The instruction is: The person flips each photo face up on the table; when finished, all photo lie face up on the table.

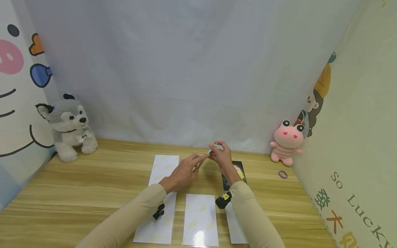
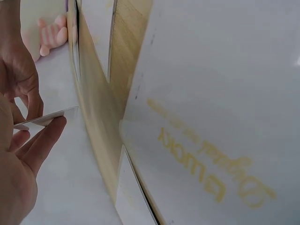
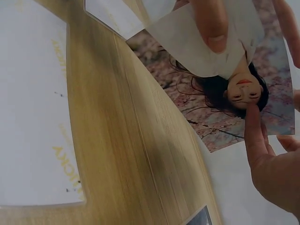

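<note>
Both hands hold one photo print (image 3: 211, 65) above the table, tilted, near the back edge. It shows a long-haired person in white before pink blossoms. My left hand (image 1: 184, 170) grips it with the thumb on its picture side and fingers behind. From the other side my right hand (image 1: 222, 156) pinches its edge, one fingertip (image 3: 253, 119) lying on the picture. Seen edge-on in the left wrist view, the print (image 2: 51, 117) is a thin pale strip between the fingers. Under the right wrist lies a dark photo (image 1: 227, 181) with a yellow patch, partly covered.
White rectangular sheets with faint yellow lettering lie on the wooden table: one at back left (image 1: 164, 167), others at front left (image 1: 155, 227), front middle (image 1: 200, 217) and front right (image 1: 237, 229). A husky plush (image 1: 69, 127), a pink plush (image 1: 286, 143) and a purple ring (image 1: 283, 174) stand or lie at the sides.
</note>
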A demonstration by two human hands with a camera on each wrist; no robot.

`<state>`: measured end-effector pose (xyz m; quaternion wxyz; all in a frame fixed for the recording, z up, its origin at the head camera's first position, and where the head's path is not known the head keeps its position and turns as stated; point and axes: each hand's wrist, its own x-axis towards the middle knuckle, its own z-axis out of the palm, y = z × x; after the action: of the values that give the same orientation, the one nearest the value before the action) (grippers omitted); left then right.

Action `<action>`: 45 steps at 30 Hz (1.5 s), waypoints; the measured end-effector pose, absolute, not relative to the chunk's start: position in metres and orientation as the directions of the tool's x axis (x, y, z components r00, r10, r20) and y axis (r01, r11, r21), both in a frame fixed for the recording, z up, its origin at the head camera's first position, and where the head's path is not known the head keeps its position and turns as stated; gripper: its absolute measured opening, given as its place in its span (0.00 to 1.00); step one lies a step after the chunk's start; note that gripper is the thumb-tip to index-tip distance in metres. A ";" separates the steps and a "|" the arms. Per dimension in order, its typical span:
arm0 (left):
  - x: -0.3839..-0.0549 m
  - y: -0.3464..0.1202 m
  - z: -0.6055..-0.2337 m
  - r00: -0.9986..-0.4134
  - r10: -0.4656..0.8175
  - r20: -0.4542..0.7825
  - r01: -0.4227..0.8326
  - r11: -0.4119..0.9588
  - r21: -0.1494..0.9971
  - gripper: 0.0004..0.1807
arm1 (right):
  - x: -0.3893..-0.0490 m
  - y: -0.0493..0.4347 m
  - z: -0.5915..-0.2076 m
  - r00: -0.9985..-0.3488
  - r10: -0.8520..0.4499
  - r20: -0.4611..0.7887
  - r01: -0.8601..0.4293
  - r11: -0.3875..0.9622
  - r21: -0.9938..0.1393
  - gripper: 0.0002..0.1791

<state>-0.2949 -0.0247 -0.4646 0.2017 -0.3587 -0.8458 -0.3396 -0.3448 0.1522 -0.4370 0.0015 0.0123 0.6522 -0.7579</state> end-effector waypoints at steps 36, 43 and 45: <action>-0.297 -0.022 -0.460 -0.757 0.191 0.625 0.641 0.399 0.655 0.33 | -0.338 0.163 -0.455 -0.999 -0.009 -0.047 0.046 0.114 -0.992 0.27; -0.297 -0.018 -0.458 -0.807 0.116 0.579 0.581 0.328 0.745 0.34 | -0.337 0.155 -0.460 -0.994 -0.079 -0.081 0.093 -0.162 -0.982 0.30; -0.297 -0.018 -0.457 -0.813 0.105 0.572 0.572 0.320 0.755 0.34 | -0.337 0.154 -0.463 -0.993 -0.082 -0.086 0.101 -0.201 -0.974 0.30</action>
<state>-0.2969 -0.0176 -0.4574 0.2156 -0.2163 -0.7833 -0.5415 -0.3371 0.1539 -0.4627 0.0591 0.0077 0.6293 -0.7749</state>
